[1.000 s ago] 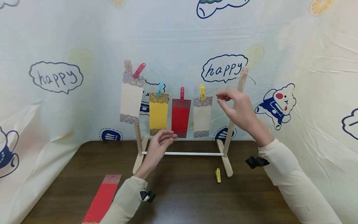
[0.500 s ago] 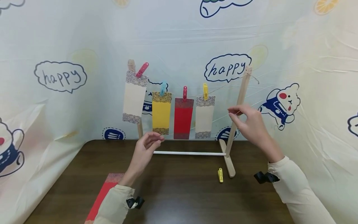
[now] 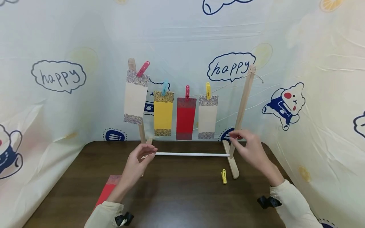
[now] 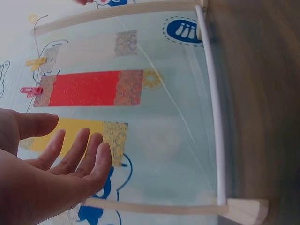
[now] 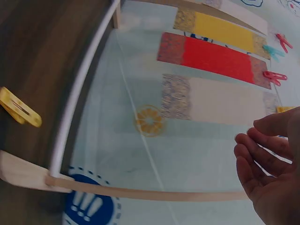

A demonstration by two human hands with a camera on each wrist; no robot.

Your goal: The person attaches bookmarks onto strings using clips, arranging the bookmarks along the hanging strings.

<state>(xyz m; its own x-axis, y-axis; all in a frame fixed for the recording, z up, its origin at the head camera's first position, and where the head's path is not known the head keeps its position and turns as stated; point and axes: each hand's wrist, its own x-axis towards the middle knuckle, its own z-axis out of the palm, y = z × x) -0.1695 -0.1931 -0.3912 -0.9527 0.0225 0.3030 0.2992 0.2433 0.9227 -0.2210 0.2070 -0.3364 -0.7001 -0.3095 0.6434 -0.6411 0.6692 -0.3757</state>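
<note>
My left hand (image 3: 137, 163) hovers by the foot of the left post, fingers relaxed, holding nothing. Near the base of the right post my right hand (image 3: 251, 148) is loosely bent and empty. Between the posts runs a string with four-sided cards pegged on it: a yellow card (image 3: 163, 114) under a blue clothespin (image 3: 164, 88), a red card (image 3: 186, 118) under a red clothespin (image 3: 187, 92), and a white card (image 3: 208, 117) under a yellow clothespin (image 3: 208, 91). At the left end, higher up, hangs another white card (image 3: 135, 96) with a pink clothespin (image 3: 143, 69).
A loose yellow clothespin (image 3: 224, 176) lies on the brown table (image 3: 182, 199) before the right foot. Partly behind my left forearm lies a red card (image 3: 106, 190). A white rod (image 3: 191, 154) joins the wooden posts (image 3: 243, 104) low down. Printed cloth (image 3: 176, 34) hangs behind.
Both hands have come down from the hanging cards. The left has also shifted left; the right has dropped from beside the string to the right post's lower part. The cards hang as before.
</note>
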